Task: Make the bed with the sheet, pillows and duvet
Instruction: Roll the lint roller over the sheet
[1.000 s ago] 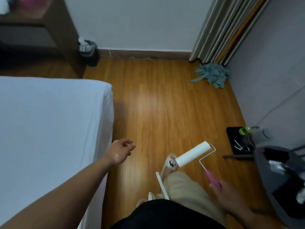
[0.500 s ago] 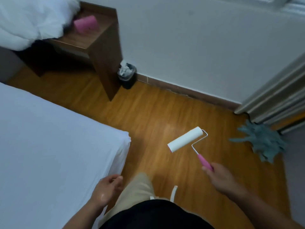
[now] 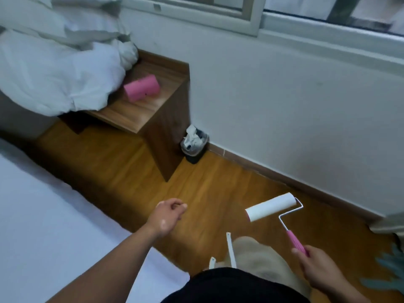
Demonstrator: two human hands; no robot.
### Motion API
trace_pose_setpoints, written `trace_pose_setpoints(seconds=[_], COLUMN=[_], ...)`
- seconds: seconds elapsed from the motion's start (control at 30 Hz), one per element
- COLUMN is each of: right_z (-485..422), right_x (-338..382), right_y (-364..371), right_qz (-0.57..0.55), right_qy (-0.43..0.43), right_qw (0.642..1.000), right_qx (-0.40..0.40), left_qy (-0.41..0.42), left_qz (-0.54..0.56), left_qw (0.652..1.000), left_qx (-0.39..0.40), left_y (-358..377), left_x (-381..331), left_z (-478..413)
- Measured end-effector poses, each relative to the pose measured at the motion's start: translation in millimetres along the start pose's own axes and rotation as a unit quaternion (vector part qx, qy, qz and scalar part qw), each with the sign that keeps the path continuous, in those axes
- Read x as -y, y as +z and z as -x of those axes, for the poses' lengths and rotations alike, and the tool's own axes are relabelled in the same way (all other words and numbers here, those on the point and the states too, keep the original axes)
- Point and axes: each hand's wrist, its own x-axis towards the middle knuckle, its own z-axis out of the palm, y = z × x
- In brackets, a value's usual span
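Note:
The bed fills the lower left, covered by a smooth white sheet. A crumpled white duvet and pillows are piled on a wooden bench at the upper left. My right hand grips the pink handle of a lint roller, whose white roll hangs over the floor. My left hand hovers over the floor just beside the bed's edge, fingers loosely curled and holding nothing.
A pink roller cover lies on the wooden bench. A small black bin with crumpled paper stands against the wall. Teal mop strands lie at the far right. A window runs along the top.
My view has swung up and left, bringing the bench and bedding pile closer. The lint roller stays in my right hand; my left hand has lifted forward off the bed's edge.

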Motion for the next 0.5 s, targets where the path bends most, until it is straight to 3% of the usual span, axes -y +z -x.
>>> trace_pose_setpoints(seconds=[0.13, 0.27, 0.37, 0.5], right_z=[-87, -167, -217, -269], right_x=[83, 188, 277, 415], right_y=[-28, -53, -73, -94], right_qz=[-0.006, -0.001, 0.033, 0.076], right_qy=[0.0, -0.022, -0.104, -0.197], right_qw=[1.0, 0.998, 0.993, 0.974], right_qx=[0.01, 0.051, 0.054, 0.082], left_qy=[-0.022, -0.122, -0.197, -0.233], left_qz=[0.029, 0.093, 0.148, 0.197], left_qw=[0.999, 0.988, 0.969, 0.947], left_qx=[-0.037, -0.035, -0.035, -0.098], left_y=[-35, -57, -77, -122], left_x=[-39, -40, -42, -51], left_z=[-81, -129, -151, -191])
